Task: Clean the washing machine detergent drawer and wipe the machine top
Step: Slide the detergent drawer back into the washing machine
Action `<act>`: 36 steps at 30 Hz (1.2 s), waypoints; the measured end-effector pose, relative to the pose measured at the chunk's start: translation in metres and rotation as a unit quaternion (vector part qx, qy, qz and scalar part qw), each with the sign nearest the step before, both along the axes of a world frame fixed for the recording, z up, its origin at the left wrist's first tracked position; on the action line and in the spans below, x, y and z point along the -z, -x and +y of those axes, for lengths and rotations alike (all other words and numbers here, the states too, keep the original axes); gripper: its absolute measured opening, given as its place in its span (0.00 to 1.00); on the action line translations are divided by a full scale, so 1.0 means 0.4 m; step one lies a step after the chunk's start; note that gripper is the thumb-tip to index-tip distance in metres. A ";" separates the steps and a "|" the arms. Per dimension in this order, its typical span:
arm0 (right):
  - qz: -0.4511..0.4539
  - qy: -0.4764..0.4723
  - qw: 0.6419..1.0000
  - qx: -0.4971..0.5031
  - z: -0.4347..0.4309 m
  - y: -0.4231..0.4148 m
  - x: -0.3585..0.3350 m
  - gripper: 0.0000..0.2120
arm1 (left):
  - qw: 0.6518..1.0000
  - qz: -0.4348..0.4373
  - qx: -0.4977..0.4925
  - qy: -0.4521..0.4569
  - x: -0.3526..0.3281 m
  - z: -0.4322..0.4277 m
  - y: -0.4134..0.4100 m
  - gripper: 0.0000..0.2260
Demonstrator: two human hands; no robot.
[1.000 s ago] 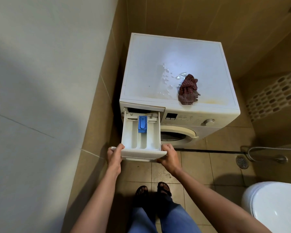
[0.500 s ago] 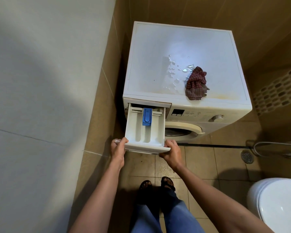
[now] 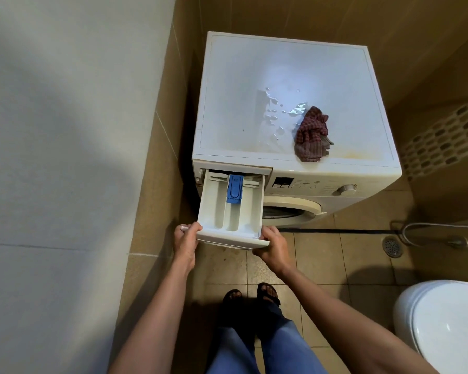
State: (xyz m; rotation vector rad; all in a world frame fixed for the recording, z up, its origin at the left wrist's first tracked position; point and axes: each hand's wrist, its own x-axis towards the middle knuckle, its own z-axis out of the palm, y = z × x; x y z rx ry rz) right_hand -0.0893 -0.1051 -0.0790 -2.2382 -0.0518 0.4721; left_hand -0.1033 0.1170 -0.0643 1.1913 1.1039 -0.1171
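A white front-loading washing machine (image 3: 335,182) stands in a tiled corner. Its white detergent drawer (image 3: 214,209), with a blue insert (image 3: 235,188) in the middle compartment, sticks far out of the slot at the machine's upper left. My left hand (image 3: 185,242) grips the drawer's front panel at its left end, and my right hand (image 3: 270,245) grips it at the right end. On the machine top (image 3: 243,76) lies a crumpled red checked cloth (image 3: 311,134) near the front right, beside a patch of water drops (image 3: 276,114).
A grey wall (image 3: 65,157) runs close along the left. A white toilet (image 3: 443,325) sits at the lower right. A floor drain (image 3: 392,247) and a metal hose (image 3: 438,233) lie on the tiled floor to the right. My feet (image 3: 251,295) stand in front of the machine.
The drawer has slid a little further back into its slot, both hands still holding its front. The camera view has shifted slightly.
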 end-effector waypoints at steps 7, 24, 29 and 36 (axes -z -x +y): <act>-0.026 -0.009 1.000 -0.009 0.015 -0.001 0.004 0.19 | 1.000 0.004 0.000 -0.014 0.001 0.024 -0.012 0.07; -0.047 0.020 0.997 -0.064 -0.015 0.000 0.019 0.16 | 0.999 0.002 -0.033 -0.001 0.002 -0.001 0.001 0.08; -0.035 0.000 0.998 -0.047 -0.013 -0.002 0.014 0.18 | 0.998 -0.008 -0.055 -0.008 0.006 -0.006 -0.004 0.10; -0.027 0.005 0.999 -0.047 -0.017 0.000 0.015 0.16 | 0.999 0.004 -0.054 -0.006 0.008 -0.006 -0.002 0.08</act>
